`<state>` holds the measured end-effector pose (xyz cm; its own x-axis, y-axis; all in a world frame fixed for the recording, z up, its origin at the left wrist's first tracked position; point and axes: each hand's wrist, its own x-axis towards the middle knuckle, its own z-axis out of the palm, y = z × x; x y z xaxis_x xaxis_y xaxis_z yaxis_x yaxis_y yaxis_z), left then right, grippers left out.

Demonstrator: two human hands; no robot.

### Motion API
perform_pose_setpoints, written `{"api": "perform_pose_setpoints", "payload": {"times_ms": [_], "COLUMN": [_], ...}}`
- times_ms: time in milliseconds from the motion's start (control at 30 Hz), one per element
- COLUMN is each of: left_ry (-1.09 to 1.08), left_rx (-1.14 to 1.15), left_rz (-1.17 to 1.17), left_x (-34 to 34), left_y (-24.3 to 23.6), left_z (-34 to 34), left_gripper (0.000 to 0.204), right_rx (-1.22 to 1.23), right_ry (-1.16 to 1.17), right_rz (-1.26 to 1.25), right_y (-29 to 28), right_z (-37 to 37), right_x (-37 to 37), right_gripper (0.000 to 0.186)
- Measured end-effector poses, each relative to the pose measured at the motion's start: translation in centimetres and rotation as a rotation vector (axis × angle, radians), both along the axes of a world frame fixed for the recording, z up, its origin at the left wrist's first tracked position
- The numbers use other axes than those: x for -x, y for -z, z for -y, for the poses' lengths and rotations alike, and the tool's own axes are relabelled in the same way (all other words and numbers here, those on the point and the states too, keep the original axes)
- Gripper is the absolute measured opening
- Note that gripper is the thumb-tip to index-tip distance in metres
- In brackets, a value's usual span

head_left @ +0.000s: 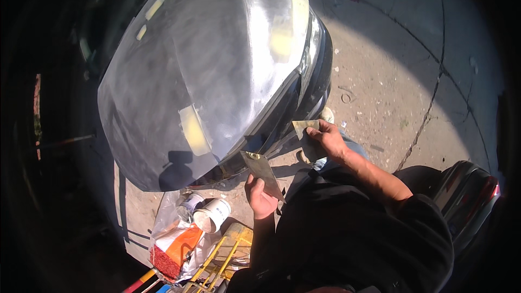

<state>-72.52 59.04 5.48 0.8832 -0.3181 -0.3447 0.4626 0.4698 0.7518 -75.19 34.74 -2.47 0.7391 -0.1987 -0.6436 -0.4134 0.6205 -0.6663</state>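
Note:
My left hand (260,198) is closed on a flat, thin putty board (262,173), with a small pale dab near its far end. Pinched in my right hand (330,140) is a thin putty spreader (305,127), pale yellowish along its upper part. The spreader is apart from the board, a little to its right and farther away. Both hands are just short of the front end of a car, whose grey, sanded hood (201,65) carries pale yellow filler patches. One such filler patch (194,130) is by the hood's near edge.
Below the hood's near corner stand a white bucket (214,215) and a second tub (190,206). Beside them are an orange and white bag (183,243) and a yellow metal frame (225,255). Another car (469,198) is at the right; the concrete ground (374,76) is cracked.

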Motion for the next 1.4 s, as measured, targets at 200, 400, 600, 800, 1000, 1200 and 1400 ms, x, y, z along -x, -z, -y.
{"api": "perform_pose_setpoints", "payload": {"times_ms": [200, 400, 600, 800, 1000, 1200, 1400], "left_ry": [0.085, 0.053, 0.016, 0.002, -0.008, -0.055, -0.073], "left_rx": [-0.239, -0.420, -0.489, -0.457, -0.483, -0.499, -0.538], "left_rz": [0.161, 0.311, 0.357, 0.323, 0.285, 0.244, 0.204], "left_x": [1.6, 3.0, 3.8, 4.2, 3.2, -0.6, -4.6], "left_y": [-0.7, 0.0, -0.8, 0.0, 1.1, 0.9, 0.8], "left_z": [-1.3, -2.1, -1.2, -0.9, 1.3, 6.5, 11.4], "left_gripper": [0.034, 0.028, 0.022, 0.022, 0.026, 0.032, 0.039], "right_rx": [-0.004, -0.086, -0.229, -0.303, -0.403, -0.442, -0.452], "right_ry": [0.073, 0.178, 0.205, 0.213, 0.208, 0.209, 0.132], "right_rz": [0.063, 0.046, 0.123, 0.106, 0.001, -0.059, -0.085], "right_y": [0.7, 0.6, -1.0, -0.1, 3.4, 3.6, 5.6], "right_z": [-1.9, -2.5, -2.4, -2.4, -0.9, 3.3, 7.3], "right_x": [1.8, 2.9, 2.5, 2.5, 2.0, -1.8, -4.2], "right_gripper": [0.018, 0.017, 0.018, 0.019, 0.019, 0.016, 0.010]}}
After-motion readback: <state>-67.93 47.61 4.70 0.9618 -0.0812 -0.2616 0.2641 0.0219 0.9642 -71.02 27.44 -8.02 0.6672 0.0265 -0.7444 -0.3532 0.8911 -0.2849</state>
